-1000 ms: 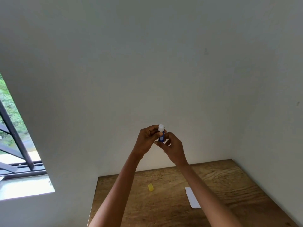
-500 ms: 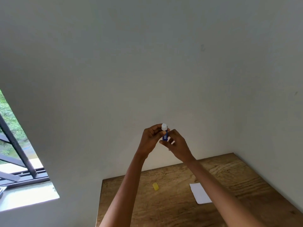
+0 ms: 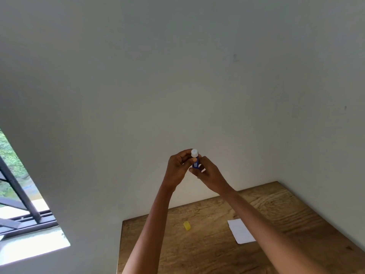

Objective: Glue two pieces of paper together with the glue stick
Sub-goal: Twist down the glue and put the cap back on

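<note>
Both my hands pinch the glue stick (image 3: 195,162), upright above the table (image 3: 276,204): left hand (image 3: 177,169) near its white tip, right hand (image 3: 209,175) at the base. Paper (image 3: 240,230) lies below.

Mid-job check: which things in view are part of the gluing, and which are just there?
In the job:
- glue stick, held up by left hand and right hand
- yellow cap, lying on the table
- white paper, flat on the table

Just there:
- window
- wall
</note>
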Demonstrator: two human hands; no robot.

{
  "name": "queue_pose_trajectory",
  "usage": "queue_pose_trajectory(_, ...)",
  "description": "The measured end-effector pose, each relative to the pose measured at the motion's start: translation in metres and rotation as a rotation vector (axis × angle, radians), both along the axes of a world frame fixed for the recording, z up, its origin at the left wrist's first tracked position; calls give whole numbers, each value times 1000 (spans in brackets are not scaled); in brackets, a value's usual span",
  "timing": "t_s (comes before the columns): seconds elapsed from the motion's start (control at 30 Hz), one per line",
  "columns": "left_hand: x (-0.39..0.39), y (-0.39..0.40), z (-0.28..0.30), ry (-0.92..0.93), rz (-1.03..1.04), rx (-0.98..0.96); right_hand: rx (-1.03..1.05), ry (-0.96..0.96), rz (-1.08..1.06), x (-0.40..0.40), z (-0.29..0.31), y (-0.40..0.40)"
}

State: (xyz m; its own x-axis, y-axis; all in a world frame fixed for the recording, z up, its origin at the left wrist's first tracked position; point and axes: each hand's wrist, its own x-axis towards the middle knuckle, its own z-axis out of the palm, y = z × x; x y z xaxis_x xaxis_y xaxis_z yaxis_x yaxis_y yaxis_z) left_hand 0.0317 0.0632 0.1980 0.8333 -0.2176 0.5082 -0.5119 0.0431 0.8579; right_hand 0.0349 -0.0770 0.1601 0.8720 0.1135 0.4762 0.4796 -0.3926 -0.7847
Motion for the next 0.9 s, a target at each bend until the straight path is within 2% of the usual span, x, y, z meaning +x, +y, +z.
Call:
queue_pose_trajectory(0.1, 3, 3, 0, -1, -9, -4, 3, 21, 85, 2, 2, -6)
queue_pose_trajectory(0.3, 0, -1, -2, 13, -12, -21, -18, -130, -194, 2, -3, -5)
queue_pose_trajectory(0.4, -1, -1, -5, 22, -17, -11, 47, -72, -94, 3, -9, -4)
queue_pose_trajectory(0.5, 0, 1, -7, 20, -8, -5, 13, -24, 60, 4, -13, -5)
queue_pose_trajectory(0.57, 2, 0, -8, 13, -13, 1, -41, -72, -21, 4, -15, -5)
queue_pose_trajectory(0.63, 2, -2, -8, 7, -12, 4, -113, -159, -209, 4, -16, -4)
queue_pose_trajectory(0.73, 2, -5, -9, 18, -9, -15, -72, -181, -332, 4, -18, 2)
queue_pose_trajectory(0.83, 5, -4, -10, 9, -2, -13, 34, -96, -153, 7, -18, 5)
queue_pose_trajectory(0.9, 7, -1, -11, 13, 8, 0, 13, -34, -11, 8, -19, 2)
